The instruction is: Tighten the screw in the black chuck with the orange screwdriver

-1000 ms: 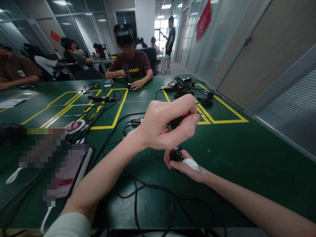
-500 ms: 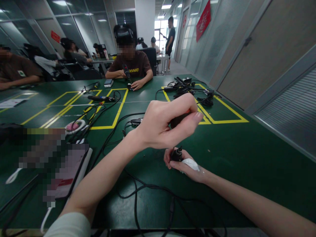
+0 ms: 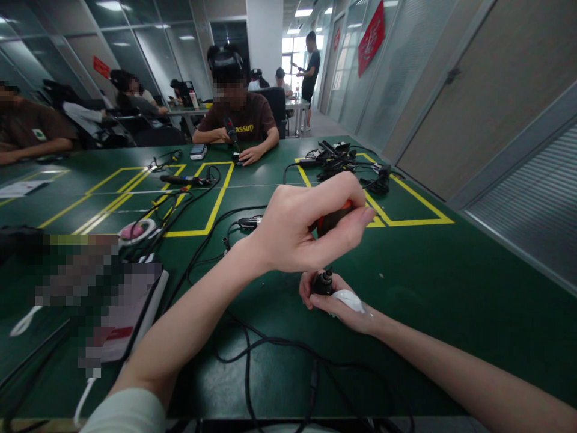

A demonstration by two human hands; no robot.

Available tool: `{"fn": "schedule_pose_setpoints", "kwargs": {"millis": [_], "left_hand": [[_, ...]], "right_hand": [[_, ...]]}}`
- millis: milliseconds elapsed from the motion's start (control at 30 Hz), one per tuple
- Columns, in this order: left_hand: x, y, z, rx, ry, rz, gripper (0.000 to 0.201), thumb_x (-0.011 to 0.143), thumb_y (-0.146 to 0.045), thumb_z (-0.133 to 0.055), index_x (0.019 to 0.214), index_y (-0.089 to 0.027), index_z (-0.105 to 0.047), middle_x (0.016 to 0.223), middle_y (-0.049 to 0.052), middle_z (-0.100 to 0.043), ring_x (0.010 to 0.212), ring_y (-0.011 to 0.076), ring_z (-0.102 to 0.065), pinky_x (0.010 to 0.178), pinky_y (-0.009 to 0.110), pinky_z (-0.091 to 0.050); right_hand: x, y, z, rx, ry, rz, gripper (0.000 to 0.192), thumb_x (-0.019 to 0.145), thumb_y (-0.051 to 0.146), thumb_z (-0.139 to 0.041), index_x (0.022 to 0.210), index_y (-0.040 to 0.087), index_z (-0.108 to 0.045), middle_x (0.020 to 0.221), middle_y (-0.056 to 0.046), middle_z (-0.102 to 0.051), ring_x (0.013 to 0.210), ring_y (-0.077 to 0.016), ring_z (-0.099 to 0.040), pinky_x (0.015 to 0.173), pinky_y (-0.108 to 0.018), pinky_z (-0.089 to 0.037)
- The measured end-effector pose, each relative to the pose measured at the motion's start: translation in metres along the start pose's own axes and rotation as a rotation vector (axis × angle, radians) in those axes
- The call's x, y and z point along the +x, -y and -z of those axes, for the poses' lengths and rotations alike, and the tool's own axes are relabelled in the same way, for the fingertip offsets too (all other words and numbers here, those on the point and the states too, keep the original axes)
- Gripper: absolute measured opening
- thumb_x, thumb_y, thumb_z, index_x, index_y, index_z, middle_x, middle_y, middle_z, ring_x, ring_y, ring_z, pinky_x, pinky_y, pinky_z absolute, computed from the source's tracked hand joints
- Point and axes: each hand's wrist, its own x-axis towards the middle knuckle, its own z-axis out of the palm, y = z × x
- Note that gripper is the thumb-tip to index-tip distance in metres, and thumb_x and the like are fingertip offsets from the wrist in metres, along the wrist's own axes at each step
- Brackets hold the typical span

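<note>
Overhead, left hand clamps a red-black handle; right hand pinches a black part against the tabletop, above cables.

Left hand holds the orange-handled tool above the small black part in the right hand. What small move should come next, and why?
Probably keep turning the tool gently with the left hand, pressing straight down. Its handle stands directly over the black part, which the right hand pins on the green table, so both already look lined up.
</note>
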Motion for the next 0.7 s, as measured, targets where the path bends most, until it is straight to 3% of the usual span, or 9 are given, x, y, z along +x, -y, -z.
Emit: {"fn": "schedule_pose_setpoints", "kwargs": {"millis": [133, 267, 367, 500, 600, 700], "left_hand": [[-0.0007, 0.0008, 0.0009, -0.03, 0.002, -0.009, 0.02, 0.103, -0.023, -0.054, 0.085, -0.017, -0.06, 0.068, -0.006, -0.061, 0.052, 0.0023, -0.051, 0.054, 0.017, -0.044], [-0.0026, 0.0, 0.0038, -0.158, 0.07, 0.02, 0.031, 0.108, -0.025, -0.038, 0.103, -0.014, -0.066, 0.076, -0.001, -0.069, 0.056, 0.0036, -0.058, 0.058, 0.019, -0.049], [-0.0022, -0.0026, 0.0048, -0.131, 0.075, 0.04, 0.025, 0.104, -0.018, -0.044, 0.11, -0.012, -0.068, 0.078, -0.001, -0.072, 0.056, 0.0031, -0.058, 0.059, 0.019, -0.05], [-0.0001, -0.0036, 0.0017, -0.051, 0.0, -0.002, 0.008, 0.098, -0.017, -0.062, 0.092, -0.015, -0.067, 0.076, -0.005, -0.07, 0.055, 0.0005, -0.055, 0.056, 0.015, -0.046], [-0.0003, -0.0012, -0.0014, -0.019, -0.05, -0.012, 0.023, 0.098, -0.023, -0.064, 0.077, -0.016, -0.059, 0.061, -0.008, -0.054, 0.05, 0.0001, -0.045, 0.051, 0.015, -0.037], [-0.0016, 0.0013, -0.0022, -0.009, -0.03, -0.023, 0.026, 0.102, -0.029, -0.056, 0.079, -0.017, -0.057, 0.064, -0.007, -0.053, 0.052, 0.0019, -0.044, 0.052, 0.016, -0.038]], "right_hand": [[0.0006, 0.0019, 0.0, -0.001, 0.01, 0.004, 0.044, 0.09, 0.062, -0.077, 0.088, 0.021, -0.061, 0.079, 0.0, -0.057, 0.07, -0.0174, -0.051, 0.067, -0.032, -0.041], [0.0006, 0.0039, -0.0004, -0.002, 0.006, -0.007, 0.043, 0.089, 0.061, -0.077, 0.087, 0.022, -0.059, 0.079, 0.0, -0.057, 0.07, -0.0176, -0.05, 0.066, -0.032, -0.041], [0.0005, 0.0049, -0.0006, -0.012, 0.004, -0.013, 0.043, 0.089, 0.061, -0.077, 0.087, 0.022, -0.06, 0.079, 0.0, -0.056, 0.071, -0.0179, -0.05, 0.066, -0.032, -0.041], [0.0002, 0.0028, -0.0008, -0.014, 0.008, -0.024, 0.046, 0.089, 0.064, -0.077, 0.087, 0.021, -0.061, 0.079, 0.0, -0.057, 0.07, -0.0175, -0.05, 0.066, -0.032, -0.04], [0.0003, 0.0009, -0.0013, -0.008, 0.0, -0.014, 0.047, 0.089, 0.065, -0.076, 0.086, 0.021, -0.06, 0.078, 0.0, -0.057, 0.069, -0.0174, -0.05, 0.066, -0.032, -0.04], [0.0006, 0.003, -0.0018, -0.012, 0.005, -0.006, 0.047, 0.09, 0.066, -0.075, 0.086, 0.021, -0.059, 0.078, 0.0, -0.057, 0.07, -0.0176, -0.05, 0.066, -0.032, -0.04]]}}
